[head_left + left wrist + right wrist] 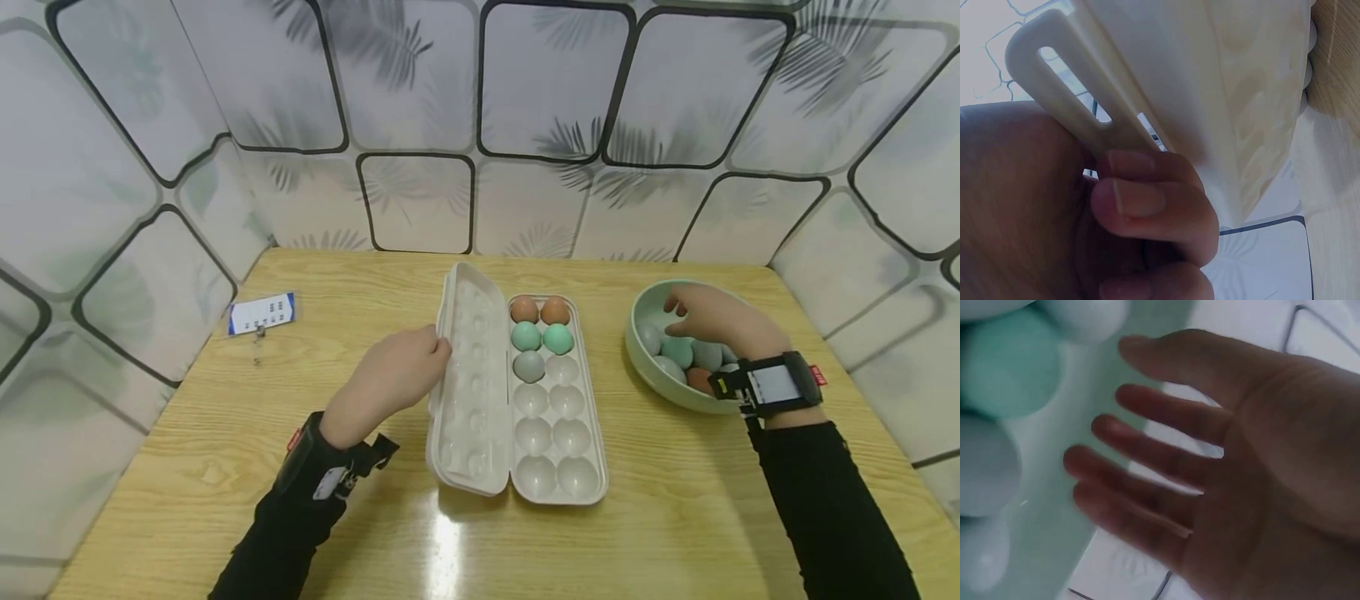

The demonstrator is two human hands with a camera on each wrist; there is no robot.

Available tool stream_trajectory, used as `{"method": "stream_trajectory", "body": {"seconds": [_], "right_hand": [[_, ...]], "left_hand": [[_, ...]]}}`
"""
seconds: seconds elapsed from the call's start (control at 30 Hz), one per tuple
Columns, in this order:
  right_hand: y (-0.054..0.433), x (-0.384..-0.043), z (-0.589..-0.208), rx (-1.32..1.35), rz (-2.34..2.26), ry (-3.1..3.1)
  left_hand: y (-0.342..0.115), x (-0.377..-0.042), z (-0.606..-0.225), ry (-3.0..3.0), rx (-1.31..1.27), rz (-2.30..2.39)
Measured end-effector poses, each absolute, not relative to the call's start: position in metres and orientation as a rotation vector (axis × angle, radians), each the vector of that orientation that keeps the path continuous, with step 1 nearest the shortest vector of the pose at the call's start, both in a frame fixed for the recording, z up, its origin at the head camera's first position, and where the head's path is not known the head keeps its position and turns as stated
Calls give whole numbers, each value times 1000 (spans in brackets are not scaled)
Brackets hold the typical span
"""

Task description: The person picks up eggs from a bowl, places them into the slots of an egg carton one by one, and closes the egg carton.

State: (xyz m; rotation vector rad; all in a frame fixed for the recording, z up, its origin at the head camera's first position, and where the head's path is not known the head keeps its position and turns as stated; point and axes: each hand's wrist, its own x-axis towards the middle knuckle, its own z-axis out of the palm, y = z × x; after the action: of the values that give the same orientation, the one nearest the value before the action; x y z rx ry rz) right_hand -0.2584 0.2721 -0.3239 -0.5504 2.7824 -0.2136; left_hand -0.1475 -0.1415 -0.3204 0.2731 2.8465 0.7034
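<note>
A white plastic egg carton [553, 454] lies open on the table, its lid [472, 383] tilted up on the left. My left hand [393, 371] grips the lid's outer edge; in the left wrist view, curled fingers hold the slotted flap [1066, 81]. Two brown eggs [555, 311], two green eggs [558, 338] and one grey egg [528, 367] sit in the carton's far cups. Over the pale green bowl [645, 367] hovers my right hand [723, 321], fingers spread and holding nothing. Grey, green and brown eggs [677, 352] fill the bowl, partly hidden by that hand.
A white and blue card [262, 313] with a small metal clip lies on the table's far left. The wooden table [360, 542] backs onto a curtain [420, 204] patterned with leaves and dark outlines, which also hangs on both sides.
</note>
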Motion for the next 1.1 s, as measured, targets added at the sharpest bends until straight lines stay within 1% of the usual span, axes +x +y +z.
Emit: {"method": "stream_trajectory", "body": {"seconds": [0.2,0.4,0.77,1.1], "right_hand": [[293,-264,-330,-486,-178,2748],[305,-262,-337,-396,-208,2679],[300,-257,-336,-248,-246,2603],[298,-252,-331,-231,-253,2541]], "left_hand": [[-142,-148,-321,2846,275,707],[-142,-148,-322,2850,281,692],[-143,-150,-321,2857,286,673],[-143,-149,-321,2857,289,669]]}}
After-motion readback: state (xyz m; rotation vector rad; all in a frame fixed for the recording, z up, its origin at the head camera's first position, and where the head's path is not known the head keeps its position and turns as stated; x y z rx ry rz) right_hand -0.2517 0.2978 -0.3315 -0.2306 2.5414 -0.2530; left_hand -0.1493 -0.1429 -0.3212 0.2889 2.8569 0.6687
